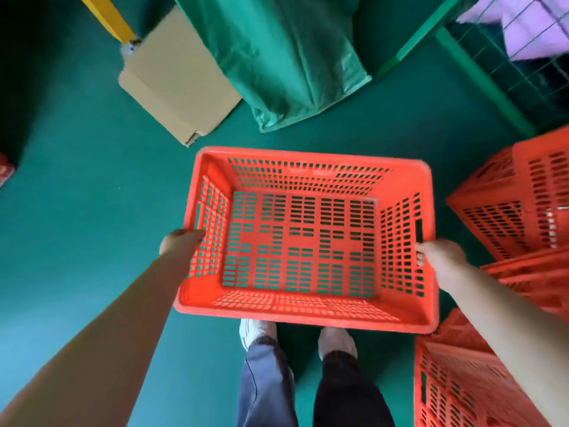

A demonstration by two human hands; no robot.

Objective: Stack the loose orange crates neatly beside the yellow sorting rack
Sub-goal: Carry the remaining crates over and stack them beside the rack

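Green floor (77, 195) open leftward — left hand (180, 241) and right hand (440, 257) clasp the orange crate (304, 238), other crates (523, 204) crowding rightward.

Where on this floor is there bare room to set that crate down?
The widest bare green floor lies left of the held crate, bordered by the flattened cardboard and the left hand. A narrower strip runs between the crate's far rim and the green plastic sheet. The right side, past the right hand, is crowded with other orange crates.

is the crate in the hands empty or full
Empty: the orange crate holds nothing, and green floor shows through its slotted bottom.
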